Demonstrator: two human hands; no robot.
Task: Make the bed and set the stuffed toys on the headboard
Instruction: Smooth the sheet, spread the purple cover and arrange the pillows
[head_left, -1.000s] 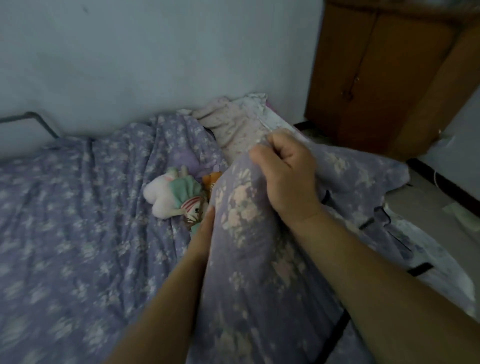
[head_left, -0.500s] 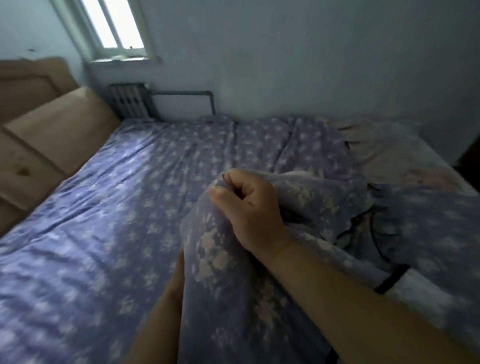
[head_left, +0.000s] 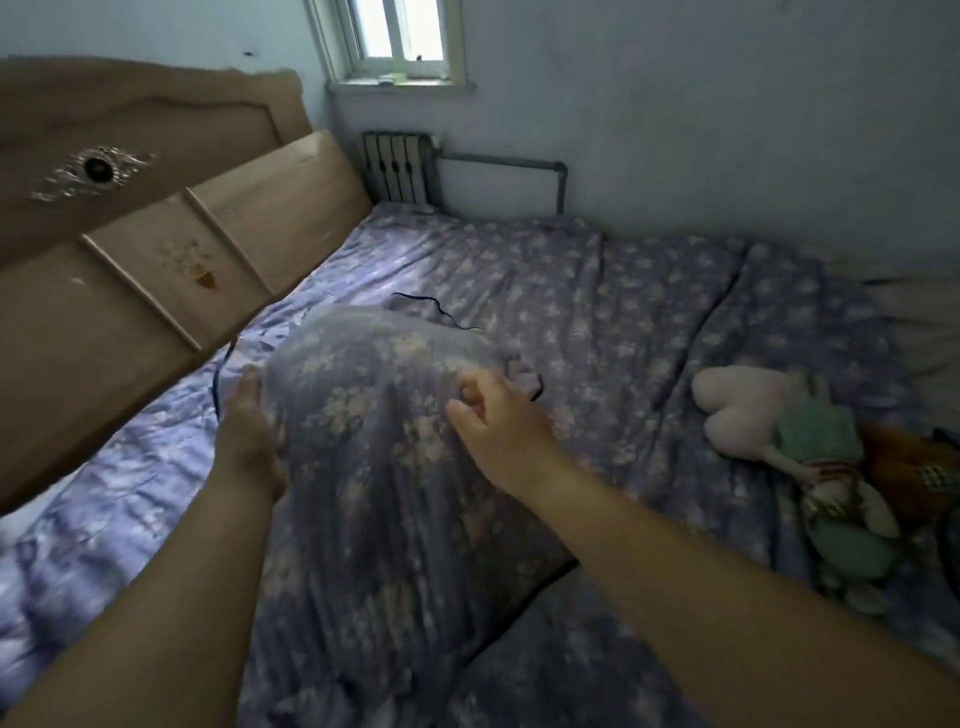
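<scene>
Lilac floral pillow (head_left: 384, 447) rests on the bed (head_left: 597, 291) near the headboard (head_left: 171, 244). Our left hand (head_left: 249, 436) presses its edge flat; our right hand (head_left: 498, 421) hovers, fingers loosely curled, empty. Soft and light, we judge; grip its corners. Stuffed toys (head_left: 789, 436) lie rightward.

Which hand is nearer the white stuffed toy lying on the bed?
Right. The right hand rests on the pillow, on the side facing the white stuffed toy. The left hand holds the pillow's far side, towards the headboard.
</scene>
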